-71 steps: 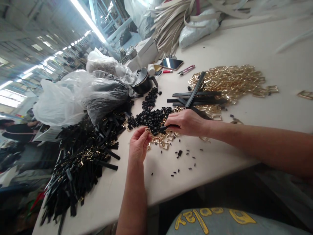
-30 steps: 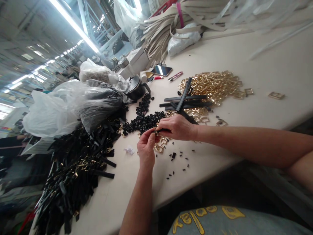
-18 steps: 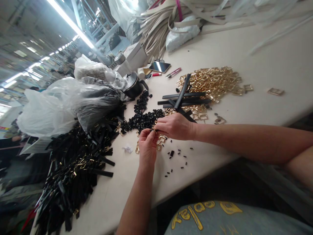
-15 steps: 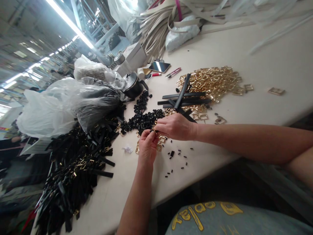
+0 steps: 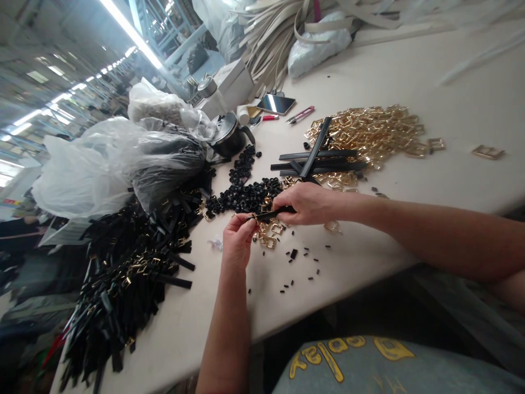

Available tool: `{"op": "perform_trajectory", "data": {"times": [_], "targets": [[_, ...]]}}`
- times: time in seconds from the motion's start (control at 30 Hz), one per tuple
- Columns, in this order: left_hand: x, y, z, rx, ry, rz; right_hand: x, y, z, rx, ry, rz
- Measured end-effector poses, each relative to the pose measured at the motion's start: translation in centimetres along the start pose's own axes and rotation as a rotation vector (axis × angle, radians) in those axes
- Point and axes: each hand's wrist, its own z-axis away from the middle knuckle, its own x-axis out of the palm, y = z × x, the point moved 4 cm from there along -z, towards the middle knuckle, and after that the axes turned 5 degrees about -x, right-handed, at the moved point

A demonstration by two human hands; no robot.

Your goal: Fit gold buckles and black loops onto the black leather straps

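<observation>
A short black strap [image 5: 270, 214] stretches between my two hands over the table. My left hand [image 5: 238, 236] pinches its left end, where a small gold buckle shows at the fingertips; the fingers partly hide it. My right hand [image 5: 307, 202] is closed around the strap's other end. Just behind the hands lies a pile of small black loops [image 5: 241, 196]. Several loose gold buckles [image 5: 268, 242] rest on the table below the strap. Beyond my right hand, long black straps [image 5: 315, 150] lie crossed beside a heap of gold buckles [image 5: 377, 131].
Finished-looking black straps with buckles [image 5: 143, 273] are heaped at the left. Behind them stand plastic bags [image 5: 86, 164] and a dark lidded mug [image 5: 227, 137]. A phone [image 5: 275, 104] and pink thread snips [image 5: 301, 114] lie farther back. Small black bits [image 5: 294, 254] dot the near table.
My hands have moved apart, my right hand to the right, and the strap now shows drawn out between them. The whole view has shifted slightly.
</observation>
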Motion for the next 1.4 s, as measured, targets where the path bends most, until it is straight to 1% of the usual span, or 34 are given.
{"op": "perform_trajectory", "data": {"times": [0.03,0.1,0.17,0.3,0.43,0.5,0.57,0.67,0.77,0.87,1.0,1.1,1.17,1.23,1.33,1.4], "targets": [[-0.3,0.1,0.0,0.009,0.014,-0.003,-0.1,0.1,0.0,0.010,-0.040,0.008],[-0.5,0.2,-0.1,0.018,0.034,-0.002,-0.1,0.2,-0.1,0.005,-0.069,0.014],[-0.5,0.1,-0.1,0.004,0.023,-0.013,0.1,0.0,-0.1,-0.012,-0.057,0.007],[0.3,-0.9,0.1,-0.087,-0.058,-0.040,0.9,-0.4,-0.1,-0.037,-0.036,-0.024],[0.9,-1.9,0.1,-0.154,-0.109,0.021,1.3,-0.5,-0.1,-0.056,-0.005,-0.037],[1.0,-2.2,0.1,-0.168,-0.108,0.026,1.3,-0.5,0.0,-0.062,0.009,-0.036],[0.9,-2.2,0.0,-0.133,-0.079,-0.016,1.4,-0.5,0.0,-0.071,0.013,-0.029],[0.7,-1.6,0.0,-0.010,-0.024,-0.161,1.6,-0.5,0.0,-0.087,0.006,-0.022],[0.6,-1.0,0.2,0.084,-0.007,-0.278,1.7,-0.4,-0.1,-0.066,0.029,-0.039],[0.6,-0.8,0.3,0.127,-0.007,-0.320,1.7,-0.4,0.0,-0.004,0.073,-0.038],[1.1,-1.1,0.3,0.141,0.006,-0.357,1.8,-0.7,0.0,0.053,0.115,0.017],[1.5,-0.9,0.6,0.209,0.053,-0.474,1.8,-0.7,-0.1,0.108,0.129,0.050],[1.5,-0.7,0.9,0.237,0.071,-0.507,1.5,-0.4,-0.2,0.139,0.135,0.060],[1.5,-0.6,1.0,0.202,0.016,-0.426,1.1,-0.2,-0.3,0.148,0.145,0.054],[1.3,-0.7,1.1,0.094,-0.129,-0.231,0.4,0.2,-0.4,0.138,0.144,-0.015],[1.2,-0.8,1.0,0.035,-0.196,-0.141,0.2,0.2,-0.4,0.123,0.127,-0.087]]}}
